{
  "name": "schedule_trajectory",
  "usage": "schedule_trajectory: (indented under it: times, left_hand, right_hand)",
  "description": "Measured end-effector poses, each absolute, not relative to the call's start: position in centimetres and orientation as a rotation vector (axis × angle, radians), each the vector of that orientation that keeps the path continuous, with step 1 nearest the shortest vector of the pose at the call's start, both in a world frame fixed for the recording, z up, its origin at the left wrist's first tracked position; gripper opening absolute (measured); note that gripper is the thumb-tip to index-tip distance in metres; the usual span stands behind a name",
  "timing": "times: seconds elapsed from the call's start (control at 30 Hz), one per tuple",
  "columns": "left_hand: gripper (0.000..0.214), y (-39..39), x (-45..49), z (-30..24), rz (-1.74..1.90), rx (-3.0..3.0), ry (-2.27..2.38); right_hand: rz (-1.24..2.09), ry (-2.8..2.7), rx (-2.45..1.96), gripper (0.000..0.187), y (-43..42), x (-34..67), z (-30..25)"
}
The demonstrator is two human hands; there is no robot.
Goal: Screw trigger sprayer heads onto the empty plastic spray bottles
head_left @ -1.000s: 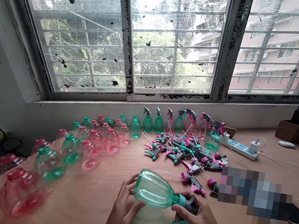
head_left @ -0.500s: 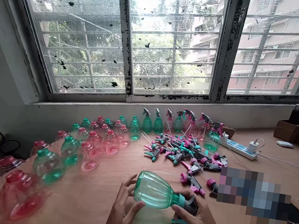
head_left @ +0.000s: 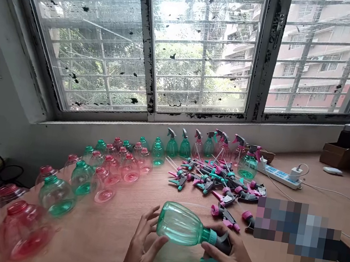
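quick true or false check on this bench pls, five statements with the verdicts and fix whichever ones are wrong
1. The right hand grips the spray head fitted on a green bottle. True.
2. That green bottle is being held upright. False: it lies on its side in the air, its base toward the left hand.
3. Loose spray heads lie heaped on the table. True.
4. Every bottle without a spray head is green. False: many are red, such as the front red bottle.
5. The power strip lies to the right of the heap. True.
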State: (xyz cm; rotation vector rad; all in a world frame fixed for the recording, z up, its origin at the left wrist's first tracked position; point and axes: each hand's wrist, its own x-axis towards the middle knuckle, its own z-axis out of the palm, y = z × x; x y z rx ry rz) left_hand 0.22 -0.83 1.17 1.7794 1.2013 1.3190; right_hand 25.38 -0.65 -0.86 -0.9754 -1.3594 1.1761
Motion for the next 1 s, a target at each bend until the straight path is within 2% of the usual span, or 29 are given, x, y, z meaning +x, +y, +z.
schedule_trajectory:
  times: [0.27, 0.43, 0.73, 0.9, 1.0]
  left_hand:
    - [0.047, -1.11, 0.49, 1.51, 1.326, 1.889, 1.220]
    - [0.033, -1.05, 0.31, 1.66, 1.376, 1.807, 1.257]
    - [0.048, -1.00, 0.30, 1.33, 1.385, 1.872, 1.236]
    - [0.040, -0.99, 0.29, 1.44, 1.394, 1.732, 1.217]
    - [0.044, -0.56, -0.16, 1.02, 1.346, 1.753, 1.216]
  right_hand:
    - [1.238, -1.365, -0.938, 0.034, -0.41, 25.56, -0.74]
    - [1.188, -1.360, -0.950, 0.035, -0.66, 25.30, -0.53]
    - [1.240, -1.345, -0.943, 0.034, -0.52, 25.51, -0.66]
    - [1.186, -1.373, -0.973, 0.034, -0.73, 25.25, -0.56]
    - [1.227, -1.331, -0.963, 0.033, -0.79, 25.22, -0.32]
